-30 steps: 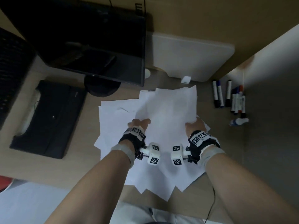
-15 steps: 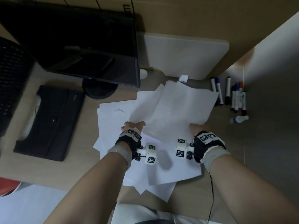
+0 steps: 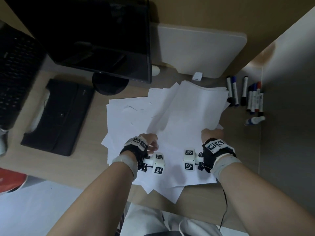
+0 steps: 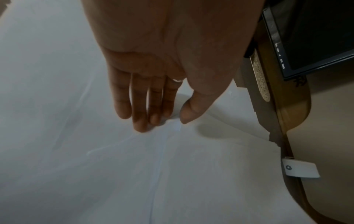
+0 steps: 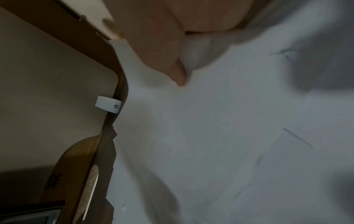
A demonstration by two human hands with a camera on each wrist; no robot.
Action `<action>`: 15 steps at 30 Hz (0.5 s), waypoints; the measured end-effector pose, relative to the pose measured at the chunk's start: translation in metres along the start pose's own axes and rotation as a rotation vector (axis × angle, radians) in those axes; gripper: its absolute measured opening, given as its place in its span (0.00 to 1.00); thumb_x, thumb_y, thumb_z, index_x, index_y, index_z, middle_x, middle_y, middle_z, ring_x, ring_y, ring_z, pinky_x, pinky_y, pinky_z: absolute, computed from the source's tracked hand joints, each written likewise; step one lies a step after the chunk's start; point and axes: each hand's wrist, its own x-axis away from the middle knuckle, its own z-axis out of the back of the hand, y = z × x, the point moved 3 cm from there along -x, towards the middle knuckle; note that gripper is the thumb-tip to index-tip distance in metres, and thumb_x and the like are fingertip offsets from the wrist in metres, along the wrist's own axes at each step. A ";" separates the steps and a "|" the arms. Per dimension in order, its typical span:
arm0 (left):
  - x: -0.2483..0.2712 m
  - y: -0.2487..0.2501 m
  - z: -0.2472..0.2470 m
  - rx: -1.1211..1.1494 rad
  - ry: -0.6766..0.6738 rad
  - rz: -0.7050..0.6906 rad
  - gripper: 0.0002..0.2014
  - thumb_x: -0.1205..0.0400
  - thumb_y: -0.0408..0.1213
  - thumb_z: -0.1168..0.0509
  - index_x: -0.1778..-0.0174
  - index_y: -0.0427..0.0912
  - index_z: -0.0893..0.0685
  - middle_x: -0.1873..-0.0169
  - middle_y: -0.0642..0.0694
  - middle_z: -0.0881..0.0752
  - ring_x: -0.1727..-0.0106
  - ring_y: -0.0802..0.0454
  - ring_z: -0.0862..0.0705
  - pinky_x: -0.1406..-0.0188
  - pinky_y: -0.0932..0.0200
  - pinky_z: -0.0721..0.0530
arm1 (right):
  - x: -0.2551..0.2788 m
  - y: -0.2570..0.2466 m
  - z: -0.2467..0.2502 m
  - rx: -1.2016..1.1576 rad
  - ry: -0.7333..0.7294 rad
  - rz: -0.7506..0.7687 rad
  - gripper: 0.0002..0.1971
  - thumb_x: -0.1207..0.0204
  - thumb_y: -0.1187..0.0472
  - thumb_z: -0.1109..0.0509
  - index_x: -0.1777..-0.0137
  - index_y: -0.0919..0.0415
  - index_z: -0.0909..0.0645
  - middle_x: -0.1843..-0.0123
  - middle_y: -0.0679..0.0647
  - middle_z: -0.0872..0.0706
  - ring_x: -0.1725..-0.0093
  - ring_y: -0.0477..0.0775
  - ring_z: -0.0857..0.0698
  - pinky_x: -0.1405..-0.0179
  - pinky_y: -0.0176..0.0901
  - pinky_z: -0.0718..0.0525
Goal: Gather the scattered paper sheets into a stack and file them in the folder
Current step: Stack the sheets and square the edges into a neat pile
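Stood by the desk (image 3: 42, 169) at time of check. Paper sheets (image 3: 179, 116) lay in a loose fanned pile at desk centre, in front of the monitor (image 3: 85, 34) — corners stuck out on the near and left sides, edges not squared. A partly gathered wad on the right side was lifted at an angle above the rest.

Left hand (image 3: 146, 143) was low over the pile's left part; per wrist view its fingers (image 4: 141, 106) hung fairly straight and close together, tips on or just above the paper, thumb apart and bent toward a raised crease. No firm grip seen. Right hand (image 3: 212, 135) held the near right edge of the lifted wad; right wrist view showed the thumb (image 5: 172, 65) pressed on top of bunched paper, other fingers hidden underneath — cd not tell their lie.

The dark flat case (image 3: 56, 116) at desk left was prob. the folder: shut, well apart from the sheets, untouched. Marker pens (image 3: 247, 96) lay to the right, close to the pile's far corner.

Assessment: gathering approx. half done. Squaring the stack, opening the folder and filing all remained.
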 end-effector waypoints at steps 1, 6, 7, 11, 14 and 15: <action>-0.002 0.000 0.000 0.036 0.007 -0.008 0.06 0.22 0.33 0.36 0.64 0.37 0.19 0.66 0.40 0.13 0.63 0.43 0.14 0.58 0.52 0.12 | 0.001 -0.001 -0.003 -0.041 -0.011 0.021 0.21 0.19 0.64 0.36 0.27 0.69 0.28 0.31 0.65 0.20 0.35 0.65 0.19 0.43 0.47 0.23; -0.004 -0.002 -0.002 0.183 0.002 -0.003 0.11 0.22 0.24 0.44 0.70 0.38 0.29 0.72 0.41 0.25 0.70 0.47 0.26 0.66 0.59 0.30 | 0.003 -0.006 -0.024 -0.279 -0.016 0.040 0.23 0.18 0.65 0.39 0.24 0.65 0.32 0.30 0.62 0.20 0.51 0.57 0.19 0.50 0.41 0.24; -0.005 -0.004 -0.002 0.191 0.024 0.003 0.12 0.22 0.24 0.44 0.71 0.39 0.30 0.73 0.42 0.26 0.71 0.49 0.28 0.66 0.61 0.33 | 0.004 -0.004 -0.024 -0.264 0.027 0.041 0.22 0.18 0.63 0.40 0.25 0.66 0.32 0.31 0.63 0.21 0.46 0.60 0.19 0.49 0.44 0.24; -0.002 -0.002 -0.002 0.167 0.064 0.008 0.14 0.21 0.26 0.42 0.73 0.39 0.29 0.77 0.44 0.24 0.74 0.51 0.30 0.69 0.61 0.33 | 0.014 -0.005 -0.012 -0.186 0.154 0.118 0.20 0.15 0.65 0.42 0.25 0.66 0.33 0.29 0.65 0.23 0.33 0.64 0.21 0.41 0.46 0.27; -0.002 0.005 -0.005 0.091 0.078 -0.021 0.10 0.24 0.31 0.39 0.72 0.38 0.26 0.73 0.43 0.23 0.70 0.47 0.26 0.61 0.58 0.24 | 0.014 -0.010 0.002 -0.212 0.219 0.188 0.15 0.15 0.65 0.40 0.30 0.62 0.27 0.32 0.61 0.19 0.35 0.63 0.19 0.46 0.39 0.29; -0.002 0.008 -0.005 0.074 0.082 -0.036 0.10 0.24 0.32 0.39 0.72 0.38 0.25 0.73 0.42 0.23 0.69 0.46 0.25 0.58 0.57 0.23 | 0.013 -0.011 0.007 -0.219 0.203 0.210 0.15 0.16 0.64 0.40 0.31 0.62 0.26 0.33 0.61 0.18 0.36 0.63 0.18 0.47 0.39 0.29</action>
